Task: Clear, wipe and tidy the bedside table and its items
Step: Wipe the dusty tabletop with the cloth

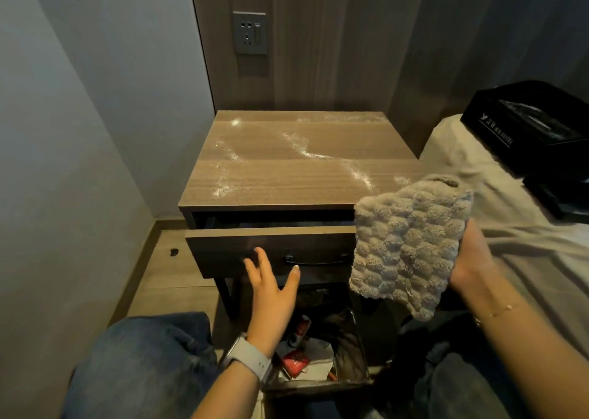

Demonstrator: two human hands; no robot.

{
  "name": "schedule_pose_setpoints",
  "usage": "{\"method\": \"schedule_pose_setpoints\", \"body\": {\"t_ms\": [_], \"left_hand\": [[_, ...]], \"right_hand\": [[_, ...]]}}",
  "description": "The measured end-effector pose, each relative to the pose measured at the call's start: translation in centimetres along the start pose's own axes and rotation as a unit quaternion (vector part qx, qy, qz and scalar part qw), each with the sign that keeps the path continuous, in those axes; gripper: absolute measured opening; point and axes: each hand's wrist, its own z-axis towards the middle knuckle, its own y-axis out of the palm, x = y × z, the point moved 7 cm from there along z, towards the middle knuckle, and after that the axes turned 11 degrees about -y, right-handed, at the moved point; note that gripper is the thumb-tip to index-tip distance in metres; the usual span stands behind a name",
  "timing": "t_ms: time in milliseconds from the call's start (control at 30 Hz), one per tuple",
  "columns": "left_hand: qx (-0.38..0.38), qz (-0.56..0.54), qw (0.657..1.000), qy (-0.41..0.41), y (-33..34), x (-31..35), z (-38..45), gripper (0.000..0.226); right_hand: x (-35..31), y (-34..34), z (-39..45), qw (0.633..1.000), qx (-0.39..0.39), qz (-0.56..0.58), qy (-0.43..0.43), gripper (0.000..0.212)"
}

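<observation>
A square wood-grain bedside table [296, 160] sits at the centre of the view, its flat laminate top bare of items but streaked with pale, powdery dust that runs from 11 o'clock toward 4 o'clock. Its single brown drawer [271, 250], fitted with a slim dark metal handle [318, 261], stands slightly pulled out. The left hand [271, 291], at 7 o'clock of the table, has its fingers spread and straight, near the drawer front, holding nothing. The right hand [471, 259], at 4 o'clock, grips a thick grey waffle-textured cloth [401, 243] that hangs soft and bumpy beside the table's corner. Wiping well likely means laying the cloth flat and sweeping the dust toward one edge in overlapping strokes. A bin of rubbish [318, 355] sits below at 6 o'clock. A glossy black box [526, 125] rests on the beige bed [510, 227] at 2 o'clock.
</observation>
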Motion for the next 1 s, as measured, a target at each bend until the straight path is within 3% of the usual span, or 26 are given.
{"method": "schedule_pose_setpoints", "body": {"t_ms": [133, 400, 500, 600, 667, 767, 867, 1000], "left_hand": [[-0.013, -0.009, 1.0, -0.009, 1.2, 0.9, 1.5, 0.087], [-0.029, -0.008, 0.999, -0.021, 0.6, 2.0, 5.5, 0.076], [-0.039, -0.021, 0.998, -0.035, 0.7, 1.8, 5.7, 0.076], [-0.049, 0.019, 0.997, -0.049, -0.4, 2.0, 5.7, 0.074], [-0.049, 0.092, 0.994, -0.024, -1.6, 3.5, 5.1, 0.056], [-0.145, 0.117, 0.982, 0.03, -1.1, 7.3, 3.2, 0.031], [-0.234, 0.082, 0.969, 0.016, -0.4, 9.6, 3.1, 0.052], [-0.294, 0.003, 0.955, -0.044, 0.4, 8.5, 5.0, 0.055]], "right_hand": [[2.4, -1.2, -0.1, 0.996, -0.01, 0.004, 0.084, 0.057], [4.7, -1.3, 0.4, 0.986, -0.045, -0.071, 0.142, 0.037], [4.5, -0.8, 0.5, 0.983, -0.056, -0.153, 0.082, 0.037], [3.9, 0.3, 0.7, 0.968, -0.071, -0.24, 0.004, 0.022], [3.2, 1.7, 1.1, 0.951, -0.105, -0.289, -0.036, 0.017], [1.9, 4.8, 2.6, 0.916, -0.194, -0.341, -0.08, 0.017], [0.9, 7.7, 4.3, 0.883, -0.285, -0.358, -0.105, 0.022], [1.3, 8.6, 5.3, 0.888, -0.327, -0.309, -0.095, 0.019]]}}
